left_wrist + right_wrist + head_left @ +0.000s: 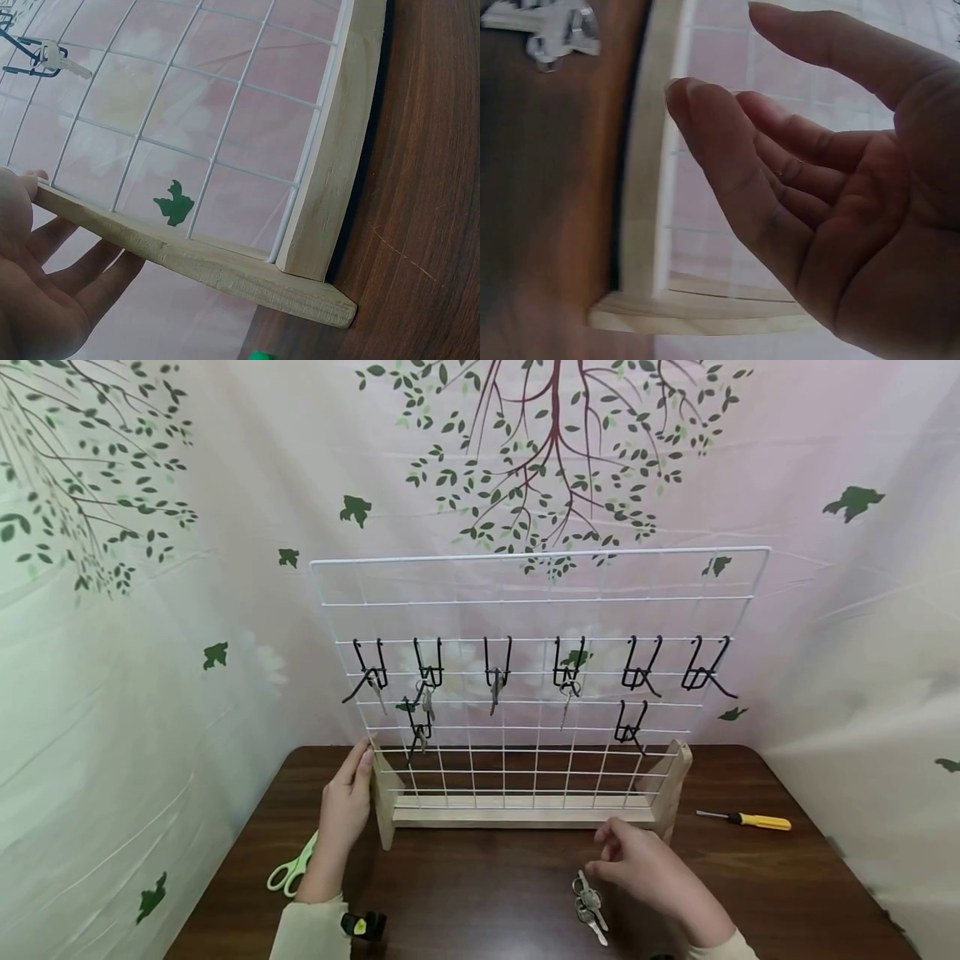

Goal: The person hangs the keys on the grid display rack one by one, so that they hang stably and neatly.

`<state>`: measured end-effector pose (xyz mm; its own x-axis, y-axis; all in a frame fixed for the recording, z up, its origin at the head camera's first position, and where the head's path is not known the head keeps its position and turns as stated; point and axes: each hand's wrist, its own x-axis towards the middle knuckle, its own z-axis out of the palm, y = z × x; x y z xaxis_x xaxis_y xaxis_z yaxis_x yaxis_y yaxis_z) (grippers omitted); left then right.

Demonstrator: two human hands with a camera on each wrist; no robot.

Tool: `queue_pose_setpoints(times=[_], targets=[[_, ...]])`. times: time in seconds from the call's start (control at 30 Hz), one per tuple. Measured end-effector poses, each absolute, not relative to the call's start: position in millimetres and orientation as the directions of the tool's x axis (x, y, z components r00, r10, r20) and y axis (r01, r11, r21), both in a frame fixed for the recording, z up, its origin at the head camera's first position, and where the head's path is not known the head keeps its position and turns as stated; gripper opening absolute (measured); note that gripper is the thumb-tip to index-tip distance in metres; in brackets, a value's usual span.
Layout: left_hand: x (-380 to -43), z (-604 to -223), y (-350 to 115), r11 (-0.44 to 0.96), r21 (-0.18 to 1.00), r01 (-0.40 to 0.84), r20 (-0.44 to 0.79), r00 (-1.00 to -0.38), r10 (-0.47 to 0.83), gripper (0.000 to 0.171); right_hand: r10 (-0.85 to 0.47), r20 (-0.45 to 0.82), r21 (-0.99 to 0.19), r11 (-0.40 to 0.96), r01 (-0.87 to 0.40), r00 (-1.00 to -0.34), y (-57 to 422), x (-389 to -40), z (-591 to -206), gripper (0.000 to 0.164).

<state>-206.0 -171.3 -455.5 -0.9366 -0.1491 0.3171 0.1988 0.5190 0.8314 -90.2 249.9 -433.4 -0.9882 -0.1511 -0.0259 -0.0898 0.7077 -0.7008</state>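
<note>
A white wire grid rack (536,768) with wooden end pieces stands upright on the table. My left hand (347,802) grips the top of its left wooden end piece (161,251), thumb on one side and fingers on the other. Black hooks (640,675) hang on the grid in two rows, and several carry keys, one being a key (496,685) on the third upper hook. A small bunch of keys (590,902) lies on the table. Just above and right of it hovers my right hand (637,864), fingers loosely bent; its palm (885,217) holds nothing.
Green-handled scissors (296,867) lie on the dark wooden table (465,893), partly behind my left forearm. A yellow screwdriver (757,821) rests to the right of the rack. Leaf-patterned cloth (247,527) hangs around the back and sides.
</note>
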Motion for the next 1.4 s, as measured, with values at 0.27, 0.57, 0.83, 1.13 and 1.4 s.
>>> queue_pose_setpoints(times=[0.27, 0.57, 0.83, 1.13, 1.4], targets=[[-205.1, -455.2, -170.8, 0.512, 0.833, 0.209, 0.327, -0.933, -0.152, 0.045, -0.181, -0.191, -0.763, 0.645, 0.03, -0.965, 250.8, -93.5, -460.0, 0.031], [-203.9, -453.7, -172.6, 0.512, 0.836, 0.197, 0.309, -0.94, -0.142, 0.046, -0.154, -0.204, -0.625, 0.78, 0.007, -0.967, 238.6, -87.5, -473.8, 0.034], [-200.7, -453.3, -176.3, 0.517, 0.831, 0.207, 0.315, -0.94, -0.129, 0.045, -0.15, -0.208, -0.617, 0.787, 0.01, -0.966, 230.7, -82.0, -478.5, 0.034], [-200.8, -452.6, -177.8, 0.504, 0.838, 0.21, 0.312, -0.942, -0.126, 0.045, -0.15, -0.191, -0.629, 0.778, 0.004, -0.97, 229.5, -79.4, -481.5, 0.031], [-196.4, -452.3, -179.1, 0.503, 0.84, 0.203, 0.301, -0.946, -0.122, 0.045, -0.123, -0.215, -0.63, 0.775, 0.041, -0.969, 227.2, -75.2, -482.1, 0.032]])
